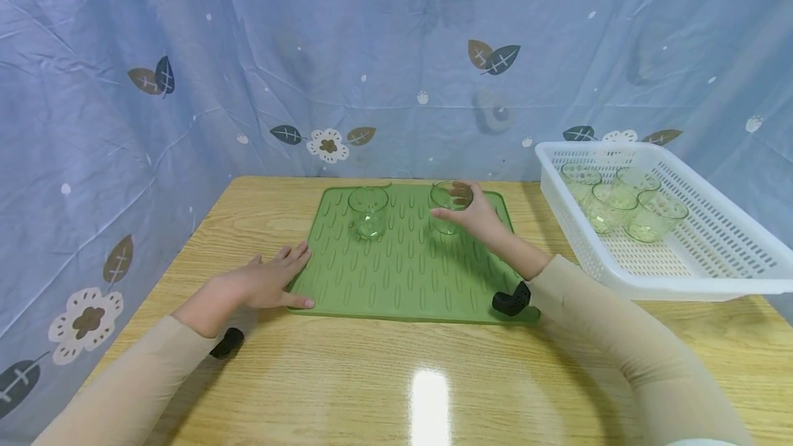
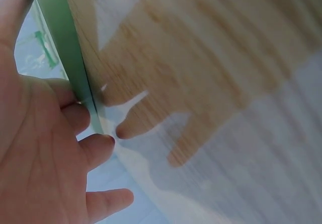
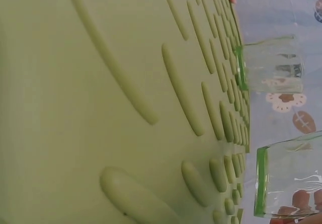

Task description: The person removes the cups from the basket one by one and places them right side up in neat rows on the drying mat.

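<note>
A green ribbed drying mat point(image 1: 396, 288) lies on the wooden table. My left hand point(image 1: 269, 283) rests at its left edge with the fingers spread, the thumb on the front left corner; the left wrist view shows the mat's rim point(image 2: 64, 38) beside the fingers. Toward the back right of the mat, my right hand point(image 1: 478, 217) grips a clear greenish drinking glass point(image 1: 442, 224), thumb and fingers on opposite sides. This glass point(image 3: 287, 176) is upright, its base close over the mat. Another glass point(image 1: 368, 210) stands upright at the back left.
A white perforated plastic basket point(image 1: 719, 284) sits at the right of the table, with several more glasses point(image 1: 657, 215) grouped in its left part. Behind the table hangs a blue patterned curtain point(image 1: 384, 54). A black wrist device point(image 1: 511, 300) hangs under my right forearm, over the mat.
</note>
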{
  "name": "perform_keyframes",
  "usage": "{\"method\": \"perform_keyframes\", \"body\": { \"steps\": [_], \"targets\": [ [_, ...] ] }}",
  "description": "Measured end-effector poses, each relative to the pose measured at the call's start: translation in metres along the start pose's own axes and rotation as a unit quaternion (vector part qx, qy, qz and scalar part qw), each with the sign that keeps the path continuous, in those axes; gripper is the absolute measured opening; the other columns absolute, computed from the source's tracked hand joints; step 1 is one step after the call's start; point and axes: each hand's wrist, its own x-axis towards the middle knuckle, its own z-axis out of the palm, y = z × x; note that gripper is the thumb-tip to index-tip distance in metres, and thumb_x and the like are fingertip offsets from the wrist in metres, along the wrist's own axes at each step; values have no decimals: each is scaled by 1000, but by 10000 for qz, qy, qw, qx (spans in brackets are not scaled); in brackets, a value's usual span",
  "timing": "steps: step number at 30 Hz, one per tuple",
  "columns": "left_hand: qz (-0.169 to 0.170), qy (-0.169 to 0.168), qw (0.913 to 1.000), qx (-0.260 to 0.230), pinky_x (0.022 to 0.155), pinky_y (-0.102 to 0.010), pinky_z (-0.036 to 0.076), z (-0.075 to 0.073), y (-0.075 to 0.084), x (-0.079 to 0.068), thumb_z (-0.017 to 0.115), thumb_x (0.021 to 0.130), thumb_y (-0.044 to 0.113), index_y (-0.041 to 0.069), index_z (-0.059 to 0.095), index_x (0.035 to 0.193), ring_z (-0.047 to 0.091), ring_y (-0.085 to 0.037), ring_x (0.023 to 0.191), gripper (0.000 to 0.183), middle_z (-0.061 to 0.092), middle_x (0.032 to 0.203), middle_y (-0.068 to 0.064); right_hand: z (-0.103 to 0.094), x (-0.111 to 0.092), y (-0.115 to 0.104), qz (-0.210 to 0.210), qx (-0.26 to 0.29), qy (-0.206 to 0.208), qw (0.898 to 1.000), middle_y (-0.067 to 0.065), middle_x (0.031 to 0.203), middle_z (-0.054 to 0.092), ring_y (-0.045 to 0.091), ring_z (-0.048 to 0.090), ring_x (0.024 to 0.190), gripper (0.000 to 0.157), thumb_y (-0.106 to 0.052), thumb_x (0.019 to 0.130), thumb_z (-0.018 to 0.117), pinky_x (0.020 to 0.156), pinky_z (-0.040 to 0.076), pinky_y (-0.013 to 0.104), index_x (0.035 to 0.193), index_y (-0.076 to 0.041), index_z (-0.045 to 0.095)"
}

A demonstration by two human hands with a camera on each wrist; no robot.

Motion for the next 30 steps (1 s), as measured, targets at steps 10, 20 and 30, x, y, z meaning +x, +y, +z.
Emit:
{"method": "perform_keyframes", "body": {
  "steps": [10, 20, 30],
  "targets": [
    [-1, -12, 10000, -27, 111, -80, 3, -1, 1, 0, 59, 95, 66, -1, 12, 163, 4, -50, 152, 107, -1, 169, -22, 5, 4, 0, 173, 37, -128, 9998, 22, 156, 39, 38, 37, 143, 87, -20, 92, 80, 114, 38, 55, 159, -4, 27],
    [8, 2, 10000, -15, 111, -80, 4, 0, 1, 2, 59, 95, 66, -1, 13, 163, 4, -50, 152, 107, 0, 169, -23, 12, 10, 0, 220, -104, -192, 9995, 21, 157, 39, 38, 38, 144, 89, -21, 93, 80, 114, 39, 52, 160, -3, 25],
    [15, -9, 10000, -31, 111, -80, 4, 2, -3, 3, 58, 94, 68, 0, 12, 164, 4, -50, 152, 108, -1, 169, -22, 24, 12, -3, 210, -24, -313, 9993, 23, 158, 37, 39, 35, 145, 91, -19, 93, 80, 116, 37, 52, 161, -3, 22]
  ]
}}
